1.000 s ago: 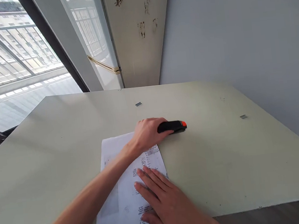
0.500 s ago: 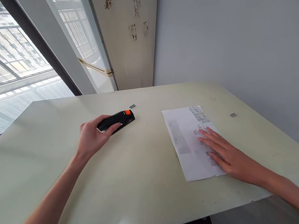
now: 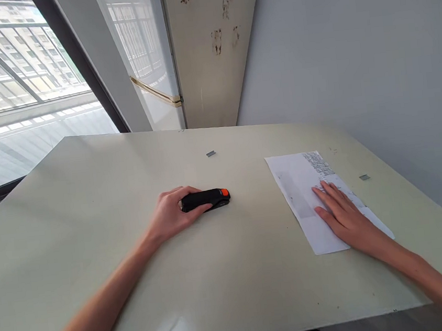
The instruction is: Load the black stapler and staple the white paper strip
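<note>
A black stapler (image 3: 204,199) with an orange tip lies level at the middle of the table, its front end pointing right. My left hand (image 3: 176,212) is wrapped round its rear part, thumb on the near side and fingers on the far side. To the right, a printed sheet of paper (image 3: 302,225) lies flat on the table. Resting on its right half is my right hand (image 3: 345,215), palm down with fingers stretched out, covering part of the print. A bare strip of table separates stapler and paper.
Two small grey strips lie on the pale table (image 3: 126,170): one strip (image 3: 211,154) beyond the stapler, another strip (image 3: 364,177) right of the paper. Behind the table stand a white fridge (image 3: 212,82) with a gold handle, a window at left, and a grey wall (image 3: 342,42) at right.
My left hand has brought the stapler nearer to me and closer to the tabletop, turning it more level. The whole view has shifted slightly. My right hand still rests on the paper.
</note>
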{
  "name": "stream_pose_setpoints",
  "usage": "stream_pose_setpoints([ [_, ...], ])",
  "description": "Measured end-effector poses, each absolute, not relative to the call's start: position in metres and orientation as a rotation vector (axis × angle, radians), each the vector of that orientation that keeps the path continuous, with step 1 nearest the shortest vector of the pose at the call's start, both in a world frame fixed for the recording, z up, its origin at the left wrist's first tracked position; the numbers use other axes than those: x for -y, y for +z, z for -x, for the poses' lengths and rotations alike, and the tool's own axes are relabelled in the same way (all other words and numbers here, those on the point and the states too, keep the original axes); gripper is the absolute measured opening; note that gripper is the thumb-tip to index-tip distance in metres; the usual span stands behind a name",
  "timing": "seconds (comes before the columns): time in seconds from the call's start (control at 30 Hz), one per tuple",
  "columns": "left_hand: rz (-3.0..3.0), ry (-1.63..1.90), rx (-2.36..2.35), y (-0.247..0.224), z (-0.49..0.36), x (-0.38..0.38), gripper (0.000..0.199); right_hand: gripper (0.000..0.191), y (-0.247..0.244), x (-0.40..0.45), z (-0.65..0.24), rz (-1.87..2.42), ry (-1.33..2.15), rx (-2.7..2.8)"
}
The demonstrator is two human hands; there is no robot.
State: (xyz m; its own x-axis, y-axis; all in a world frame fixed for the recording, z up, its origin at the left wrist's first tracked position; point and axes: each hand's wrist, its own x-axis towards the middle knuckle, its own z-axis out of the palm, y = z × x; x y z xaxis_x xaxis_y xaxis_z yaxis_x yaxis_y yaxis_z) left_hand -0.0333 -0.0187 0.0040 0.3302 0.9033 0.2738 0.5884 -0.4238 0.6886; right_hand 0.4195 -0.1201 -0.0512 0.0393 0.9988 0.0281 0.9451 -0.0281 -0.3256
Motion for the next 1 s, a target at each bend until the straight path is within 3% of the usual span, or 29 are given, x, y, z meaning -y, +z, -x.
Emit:
stream_pose_setpoints([
  [0.13, -2.103, 0.862, -1.244, -0.004, 0.02, 0.027, 0.033, 0.065, -0.023, 0.111, -0.394, 2.015, 0.323, 1.898],
  [0.27, -2.067, 0.838, -1.179, -0.005, 0.006, 0.037, 0.032, 0.051, 0.002, 0.097, -0.326, 1.807, 0.52, 1.784],
  [0.47, -2.018, 0.684, -1.16, -0.01, 0.023, 0.039, 0.066, 0.038, -0.001, 0.064, -0.233, 1.439, 1.007, 1.577],
  [0.7, -1.897, 0.805, -0.945, -0.004, 0.054, 0.043, 0.07, 0.035, -0.015, 0.059, -0.213, 1.417, 1.017, 1.512],
  [0.83, -1.63, 1.007, -0.867, 0.001, 0.053, 0.041, 0.054, 0.034, -0.019, 0.061, -0.213, 1.406, 0.983, 1.503],
  [1.0, -1.261, 1.273, -1.141, -0.004, 0.059, 0.024, 0.031, 0.035, -0.02, 0.063, -0.211, 1.408, 0.981, 1.512],
])
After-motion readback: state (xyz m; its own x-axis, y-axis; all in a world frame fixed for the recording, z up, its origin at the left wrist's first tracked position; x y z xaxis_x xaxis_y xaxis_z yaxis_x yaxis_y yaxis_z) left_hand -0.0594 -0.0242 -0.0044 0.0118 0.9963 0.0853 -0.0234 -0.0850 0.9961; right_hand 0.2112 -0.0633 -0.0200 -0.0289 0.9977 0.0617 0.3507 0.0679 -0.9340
